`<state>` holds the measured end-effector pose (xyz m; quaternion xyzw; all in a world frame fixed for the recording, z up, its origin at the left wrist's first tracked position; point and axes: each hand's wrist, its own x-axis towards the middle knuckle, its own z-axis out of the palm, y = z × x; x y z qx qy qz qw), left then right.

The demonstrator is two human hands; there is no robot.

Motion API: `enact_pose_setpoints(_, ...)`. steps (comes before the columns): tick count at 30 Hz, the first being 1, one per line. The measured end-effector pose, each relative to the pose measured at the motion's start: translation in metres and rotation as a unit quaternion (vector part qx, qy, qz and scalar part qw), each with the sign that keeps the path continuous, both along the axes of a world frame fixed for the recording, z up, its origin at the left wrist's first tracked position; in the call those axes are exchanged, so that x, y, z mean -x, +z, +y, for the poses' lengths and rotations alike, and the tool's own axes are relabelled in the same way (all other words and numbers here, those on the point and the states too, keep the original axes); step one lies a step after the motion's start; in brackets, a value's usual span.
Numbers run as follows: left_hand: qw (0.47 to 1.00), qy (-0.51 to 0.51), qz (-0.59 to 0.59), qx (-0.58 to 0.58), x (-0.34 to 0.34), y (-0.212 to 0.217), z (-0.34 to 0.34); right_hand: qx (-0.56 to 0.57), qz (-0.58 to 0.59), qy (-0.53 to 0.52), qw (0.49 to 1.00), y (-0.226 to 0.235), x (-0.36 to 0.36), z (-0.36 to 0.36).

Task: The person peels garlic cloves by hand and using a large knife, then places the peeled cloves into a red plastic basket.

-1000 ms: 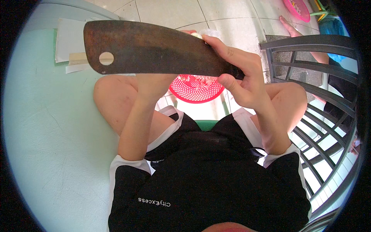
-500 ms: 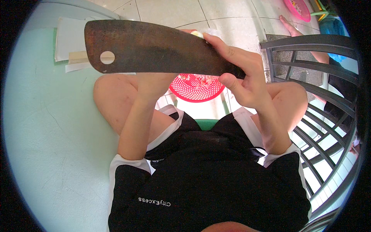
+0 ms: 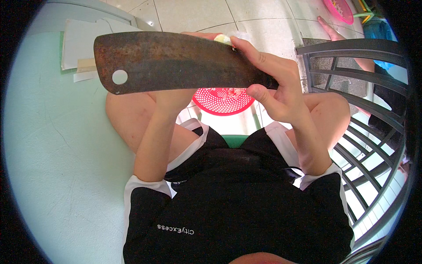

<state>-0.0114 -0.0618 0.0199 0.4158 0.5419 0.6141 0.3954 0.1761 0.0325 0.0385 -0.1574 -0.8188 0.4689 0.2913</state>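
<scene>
A large dark cleaver (image 3: 176, 61) with a rust-stained blade and a round hole near its left end lies crosswise in front of me. My right hand (image 3: 281, 88) is closed round its right end, the thumb below and the forefinger stretched along the upper edge. Most of my left hand (image 3: 175, 100) is behind the blade; its wrist shows underneath and a finger above. That finger meets a small pale yellow-white piece (image 3: 223, 39), which looks held there, close to my right fingertip. Below the blade a red perforated basket (image 3: 223, 108) holds pale and pinkish bits.
A black metal railing (image 3: 351, 50) stands at my right, and a pale green surface (image 3: 66, 154) fills the left. Beyond the railing are another person's bare foot (image 3: 327, 28) and leg. A pink basin (image 3: 347, 15) with pale bits sits at the far right on the tiled floor (image 3: 193, 15).
The cleaver blade has come down a little, mostly at its left end. More of the pale piece and of my left finger shows above it, and less of the red basket's contents below.
</scene>
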Motion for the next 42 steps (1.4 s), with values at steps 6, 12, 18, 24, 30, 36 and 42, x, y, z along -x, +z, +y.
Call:
enact_pose_setpoints(6, 0.997, -0.001, 0.073, -0.007, 0.000, 0.003, 0.001, -0.007, -0.036, 0.003, 0.999, 0.003, -0.003, 0.001)
enact_pose_setpoints(12, 0.974, 0.010, 0.223, 0.019, 0.001, 0.005, 0.003, -0.009, 0.009, -0.006, 1.000, -0.003, 0.000, 0.001)
enact_pose_setpoints(18, 0.997, 0.009, -0.037, -0.066, -0.006, 0.007, 0.006, 0.162, 0.047, -0.007, 0.986, 0.002, 0.002, -0.008)
enact_pose_setpoints(24, 0.992, -0.005, -0.092, -0.083, -0.008, 0.009, 0.011, 0.235, 0.073, 0.010, 0.969, -0.006, 0.000, -0.007)
enact_pose_setpoints(30, 0.993, -0.004, -0.098, -0.068, -0.006, 0.008, 0.010, 0.243, 0.027, 0.020, 0.969, 0.000, -0.002, -0.007)
enact_pose_setpoints(36, 0.995, 0.002, -0.085, -0.048, -0.009, 0.008, 0.007, 0.173, 0.040, 0.042, 0.983, -0.005, 0.003, -0.006)
enact_pose_setpoints(42, 0.994, -0.010, -0.091, -0.066, -0.008, 0.008, 0.007, 0.189, -0.015, 0.033, 0.981, 0.005, 0.000, -0.005)
